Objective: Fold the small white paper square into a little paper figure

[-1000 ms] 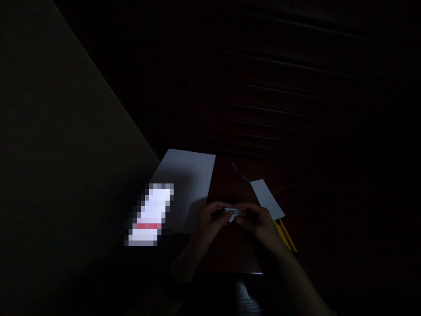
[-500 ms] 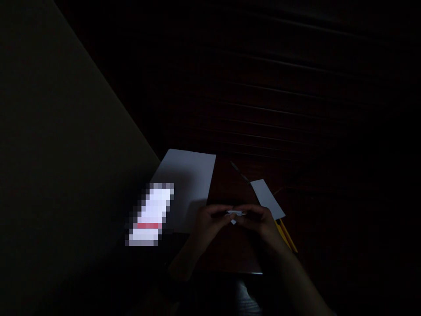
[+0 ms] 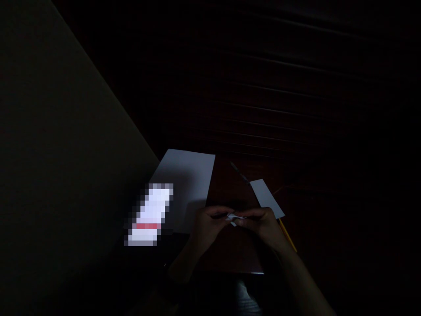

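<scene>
Between my two hands is a small folded piece of white paper (image 3: 233, 218), held just above the dark tabletop (image 3: 230, 256). My left hand (image 3: 210, 221) pinches its left side between thumb and fingers. On the right side, my right hand (image 3: 261, 221) grips it the same way, with the thumb in front. The fingertips cover part of the paper, so its exact folded shape is hard to make out in the dim light.
A large white sheet (image 3: 194, 175) lies at the left, beside a bright blurred-out screen (image 3: 149, 215). To the right are a dark pen (image 3: 239, 172), a smaller white paper (image 3: 267, 197) and a yellow object (image 3: 288, 235) partly under it. A wall (image 3: 66, 131) rises on the left.
The folded paper has tilted and shows more of its white face. My right thumb has shifted across its front, and my right hand now covers more of the yellow object.
</scene>
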`<state>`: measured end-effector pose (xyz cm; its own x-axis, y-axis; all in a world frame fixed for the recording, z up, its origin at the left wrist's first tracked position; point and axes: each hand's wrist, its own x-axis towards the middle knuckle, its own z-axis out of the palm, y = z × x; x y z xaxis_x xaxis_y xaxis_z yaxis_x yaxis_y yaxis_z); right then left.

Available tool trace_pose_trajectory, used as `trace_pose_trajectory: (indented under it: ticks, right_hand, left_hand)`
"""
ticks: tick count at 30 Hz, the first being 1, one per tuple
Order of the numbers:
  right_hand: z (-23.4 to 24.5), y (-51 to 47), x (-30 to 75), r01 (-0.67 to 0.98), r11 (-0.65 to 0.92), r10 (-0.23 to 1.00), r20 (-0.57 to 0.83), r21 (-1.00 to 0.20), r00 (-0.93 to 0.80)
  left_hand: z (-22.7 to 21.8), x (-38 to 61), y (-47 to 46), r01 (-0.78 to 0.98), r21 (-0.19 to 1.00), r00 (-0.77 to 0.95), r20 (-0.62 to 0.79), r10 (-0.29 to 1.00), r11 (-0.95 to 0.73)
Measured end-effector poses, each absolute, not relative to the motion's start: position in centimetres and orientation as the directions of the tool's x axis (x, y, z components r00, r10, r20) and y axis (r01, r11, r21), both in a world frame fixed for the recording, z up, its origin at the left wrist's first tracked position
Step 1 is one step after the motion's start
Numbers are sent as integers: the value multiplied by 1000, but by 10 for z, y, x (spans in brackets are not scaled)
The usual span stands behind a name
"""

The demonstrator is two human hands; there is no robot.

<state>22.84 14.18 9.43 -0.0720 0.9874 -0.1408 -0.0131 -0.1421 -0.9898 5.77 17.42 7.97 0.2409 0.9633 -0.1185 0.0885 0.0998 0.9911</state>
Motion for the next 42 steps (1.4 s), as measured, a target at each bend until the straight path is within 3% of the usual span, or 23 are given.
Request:
trace_pose_trajectory:
  ticks: [11, 24, 39, 42]
  right_hand:
    - [98, 142, 227, 75, -29, 1000, -29, -997, 5]
    - [98, 141, 228, 2, -14, 1000, -14, -1000, -27]
    - [99, 140, 230, 42, -104, 995, -104, -994, -4]
    - [99, 140, 228, 57, -67, 998, -67, -996, 6]
  left_hand:
    - [90, 50, 176, 50, 995, 316, 69, 946, -89]
    - [90, 54, 175, 53, 982, 314, 155, 937, -180]
    - [87, 55, 171, 154, 919, 295, 309, 904, -364]
    - [89, 56, 170, 177, 914, 291, 305, 907, -364]
